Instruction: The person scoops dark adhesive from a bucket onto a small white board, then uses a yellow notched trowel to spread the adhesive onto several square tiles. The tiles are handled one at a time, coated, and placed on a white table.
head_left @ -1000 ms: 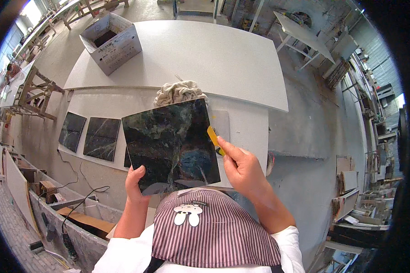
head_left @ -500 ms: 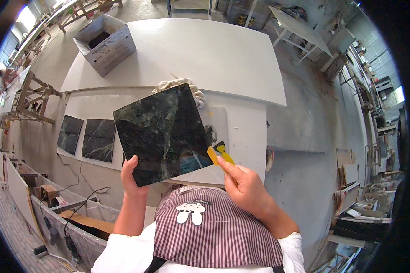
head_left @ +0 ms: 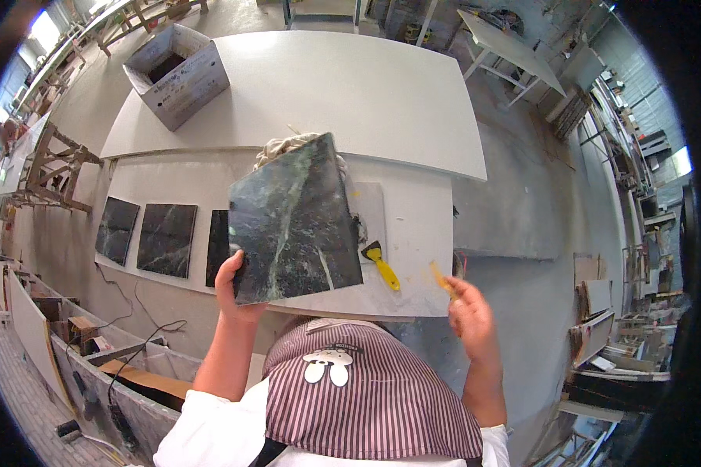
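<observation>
My left hand (head_left: 239, 282) grips a dark green marble tile (head_left: 292, 222) with pale veins by its lower left corner, thumb on its face, holding it tilted above the table. Off to the right, beyond the tile's edge, my right hand (head_left: 475, 317) pinches a small flat orange-yellow scraper (head_left: 442, 279), smeared by motion. Between them a putty knife (head_left: 382, 268) with a yellow handle and black blade lies on the white table (head_left: 420, 226). Two similar tiles lie at the left, a far one (head_left: 118, 230) and a nearer one (head_left: 166, 240); a third tile (head_left: 219, 247) is partly hidden by the held one.
A cream cloth bundle (head_left: 282, 149) lies behind the held tile. On the table sits a grey slab (head_left: 372, 204) with dark smears. A stained open carton (head_left: 181, 86) stands on the white board (head_left: 335, 86) farther back. A trough-like bin (head_left: 144, 416) with cables is at lower left.
My right hand has moved right, away from the tile's edge, with the scraper. The held tile has turned and shifted right, uncovering part of the third tile and the whole putty knife.
</observation>
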### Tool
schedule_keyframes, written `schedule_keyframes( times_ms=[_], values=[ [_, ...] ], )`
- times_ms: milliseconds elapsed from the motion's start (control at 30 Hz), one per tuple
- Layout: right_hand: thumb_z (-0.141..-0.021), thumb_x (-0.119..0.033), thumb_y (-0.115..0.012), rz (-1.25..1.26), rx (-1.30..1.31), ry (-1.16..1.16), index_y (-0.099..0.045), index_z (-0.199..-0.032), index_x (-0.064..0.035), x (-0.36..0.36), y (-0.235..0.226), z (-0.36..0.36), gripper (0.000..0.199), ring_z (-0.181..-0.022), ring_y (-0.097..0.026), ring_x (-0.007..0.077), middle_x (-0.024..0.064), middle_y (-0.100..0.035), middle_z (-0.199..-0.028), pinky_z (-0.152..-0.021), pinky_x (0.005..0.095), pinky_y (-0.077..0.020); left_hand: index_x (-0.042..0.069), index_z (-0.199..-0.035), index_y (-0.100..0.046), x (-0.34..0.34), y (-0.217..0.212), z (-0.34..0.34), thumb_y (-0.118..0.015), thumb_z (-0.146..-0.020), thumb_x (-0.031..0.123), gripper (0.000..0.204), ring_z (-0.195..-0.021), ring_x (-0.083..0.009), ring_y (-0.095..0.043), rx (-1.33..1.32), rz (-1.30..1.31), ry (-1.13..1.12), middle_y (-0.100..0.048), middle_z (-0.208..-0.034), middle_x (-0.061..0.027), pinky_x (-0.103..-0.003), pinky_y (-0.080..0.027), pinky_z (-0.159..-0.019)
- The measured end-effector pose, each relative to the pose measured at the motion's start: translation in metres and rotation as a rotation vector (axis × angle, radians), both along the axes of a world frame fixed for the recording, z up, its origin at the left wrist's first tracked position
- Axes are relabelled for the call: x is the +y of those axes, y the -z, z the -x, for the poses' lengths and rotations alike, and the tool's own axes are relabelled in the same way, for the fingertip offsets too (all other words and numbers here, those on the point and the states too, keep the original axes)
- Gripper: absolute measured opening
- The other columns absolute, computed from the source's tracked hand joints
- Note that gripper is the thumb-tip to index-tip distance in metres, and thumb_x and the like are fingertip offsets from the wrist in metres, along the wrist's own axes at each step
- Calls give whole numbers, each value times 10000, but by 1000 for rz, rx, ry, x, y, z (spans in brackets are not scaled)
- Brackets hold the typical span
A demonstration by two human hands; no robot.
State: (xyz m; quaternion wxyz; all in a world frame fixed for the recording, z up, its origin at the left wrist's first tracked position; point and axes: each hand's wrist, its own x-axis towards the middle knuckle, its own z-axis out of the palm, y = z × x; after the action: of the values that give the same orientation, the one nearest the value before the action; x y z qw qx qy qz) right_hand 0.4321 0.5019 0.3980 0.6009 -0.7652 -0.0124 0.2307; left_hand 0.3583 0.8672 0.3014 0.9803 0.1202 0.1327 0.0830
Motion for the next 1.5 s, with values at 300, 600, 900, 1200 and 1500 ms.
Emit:
schedule_keyframes(
  times_ms=[300, 600, 900, 1200, 1500],
  values=[
    [-968, -189, -449, -361, 181, 278, -462, -936, -103, 12, -1, -57, 93, -494, -325, 33, -52, -376, -655, -413, 185, -219, -39, -1138, -624, -30, 20, -50, -553, -879, 207, 365, -983, -334, -671, -38, 138, 327, -668, -1114, -213, -457, -548, -861],
    [-926, -420, -614, -621, 370, 15, -611, -918, -40, 14, 51, -153, 379, -692, -627, 163, 29, -635, -824, -652, 297, -531, -96, -1146, -590, -80, 24, -117, -557, -875, 168, 380, -947, -337, -688, -162, 219, 677, -670, -1083, -240, -464, -554, -872],
    [-857, -171, -602, -700, 639, -132, -623, -1032, 42, 16, 26, -144, 277, -759, -704, 228, 147, -703, -915, -719, 367, -591, -46, -1108, -644, -78, 20, -163, -471, -940, 322, 440, -936, -329, -686, -247, 242, 893, -674, -1105, -214, -422, -554, -828],
    [-863, -95, -600, -828, 118, 418, -421, -739, -153, 53, 20, -91, 226, -388, -299, 46, -67, -345, -571, -351, 230, -220, 90, -1419, -434, -157, -5, -102, -683, -844, 78, 626, -1331, -284, -433, -375, -460, 643, -452, -1449, -88, -459, -406, -1031],
    [-901, -81, -579, -757, -35, 776, -438, -765, -132, 108, 20, -46, 202, -410, -380, 64, -57, -424, -564, -369, 253, -290, 40, -767, -606, -192, -37, -108, -539, -988, 253, 314, -583, -83, -536, -55, -298, 377, -579, -622, 12, -240, -446, -568]
  ],
)
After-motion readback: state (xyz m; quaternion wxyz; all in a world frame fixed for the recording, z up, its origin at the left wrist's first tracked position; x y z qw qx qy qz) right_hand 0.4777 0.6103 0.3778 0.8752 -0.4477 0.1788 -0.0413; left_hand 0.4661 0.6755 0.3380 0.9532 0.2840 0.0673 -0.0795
